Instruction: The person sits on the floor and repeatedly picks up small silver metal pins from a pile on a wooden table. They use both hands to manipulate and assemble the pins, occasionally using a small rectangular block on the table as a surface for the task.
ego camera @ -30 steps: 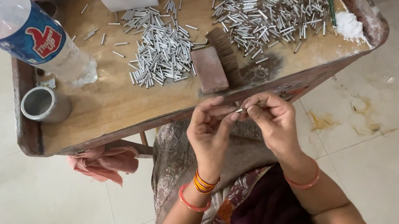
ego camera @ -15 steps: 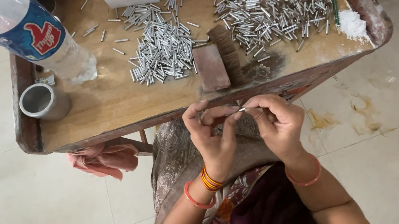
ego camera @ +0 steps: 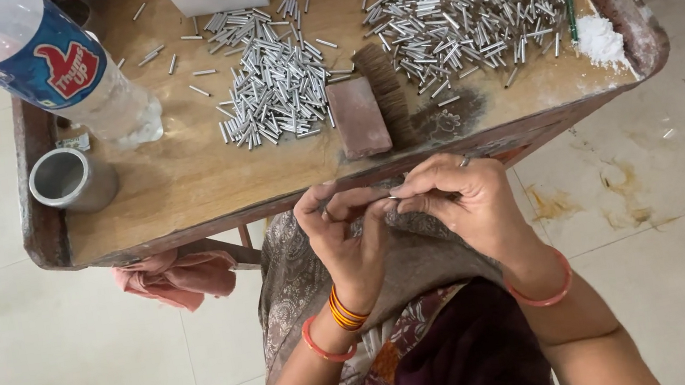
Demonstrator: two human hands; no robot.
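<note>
Compared with half a second earlier, both hands sit at nearly the same spot just below the near edge of the low wooden work tray (ego camera: 181,198), and the left hand's fingers have shifted slightly around the piece they share. Left hand (ego camera: 347,235), palm turned towards the camera, and right hand (ego camera: 463,199), back uppermost, meet fingertip to fingertip over the person's lap. Between them lies a small, thin silvery metal piece (ego camera: 393,200), pinched from both sides; it is too small to tell its exact shape. Holding it close to the body and clear of the tray probably steadies fine finger work.

On the tray, two heaps of short silver metal tubes are kept apart: a smaller heap (ego camera: 272,85) near the middle and a larger heap (ego camera: 459,3) towards the right, a separation that suggests sorting. Between the heaps rests a reddish-brown rectangular block (ego camera: 358,118) with a dark bristle brush (ego camera: 391,90) just beside it, both within easy reach. A small grey metal cup (ego camera: 72,179) stands at the left corner, beside a clear plastic bottle with a blue label (ego camera: 43,65). White powder (ego camera: 600,41) lies at the right rim. A pink cloth (ego camera: 179,276) hangs below the tray.
</note>
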